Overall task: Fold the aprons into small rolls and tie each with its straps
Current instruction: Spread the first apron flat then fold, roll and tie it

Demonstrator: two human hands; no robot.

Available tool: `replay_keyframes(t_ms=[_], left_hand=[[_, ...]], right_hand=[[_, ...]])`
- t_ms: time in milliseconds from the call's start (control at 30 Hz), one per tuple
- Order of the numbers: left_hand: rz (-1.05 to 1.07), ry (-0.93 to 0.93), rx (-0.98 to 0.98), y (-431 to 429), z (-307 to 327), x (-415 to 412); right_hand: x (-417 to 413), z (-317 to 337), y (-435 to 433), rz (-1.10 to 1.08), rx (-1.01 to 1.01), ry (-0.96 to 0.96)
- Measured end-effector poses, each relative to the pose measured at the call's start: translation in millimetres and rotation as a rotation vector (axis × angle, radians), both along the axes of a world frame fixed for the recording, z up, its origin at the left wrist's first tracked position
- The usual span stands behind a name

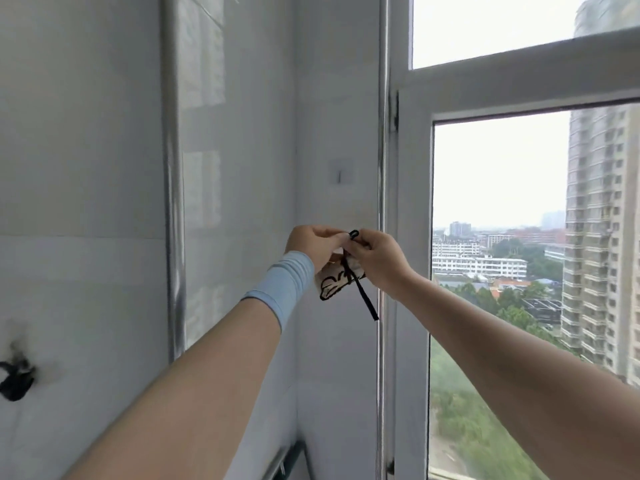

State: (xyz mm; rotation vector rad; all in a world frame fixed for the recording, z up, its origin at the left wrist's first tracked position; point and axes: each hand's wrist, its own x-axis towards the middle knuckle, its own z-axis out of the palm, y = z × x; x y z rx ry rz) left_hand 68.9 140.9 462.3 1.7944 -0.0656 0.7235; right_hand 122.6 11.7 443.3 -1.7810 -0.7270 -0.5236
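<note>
While held up mid-air, apron roll [337, 284] sits just under both hands.
Left hand [313, 244] and right hand [379, 258] together, both pinching black strap [367, 303] at a small loop on top; strap tail hangs below roll. Behind: wall hook [341, 175], then window frame [412, 202].

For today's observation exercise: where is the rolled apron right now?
In the head view, the rolled apron sits centre frame, held between the left hand and right hand, before the white wall left of the window frame.
</note>
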Motion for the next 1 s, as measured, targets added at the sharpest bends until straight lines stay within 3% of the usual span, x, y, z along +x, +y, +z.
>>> replay_keyframes(t_ms=[100, 433, 567, 833, 1000], left_hand=[[-0.045, -0.019, -0.083, 0, 23, 7], [-0.109, -0.022, -0.097, 18, 73, 27], [-0.061, -0.088, -0.1, 22, 89, 40], [0.287, -0.124, 0.184, 29, 115, 74], [0.302, -0.099, 0.273, 28, 115, 83]], right_hand=[[10, 26, 3, -0.028, -0.03, -0.023], [28, 90, 19, -0.118, -0.198, -0.109], [34, 110, 22, -0.176, -0.154, -0.135], [45, 134, 43, -0.427, -0.203, -0.158], [41, 144, 44, -0.544, -0.234, -0.083]])
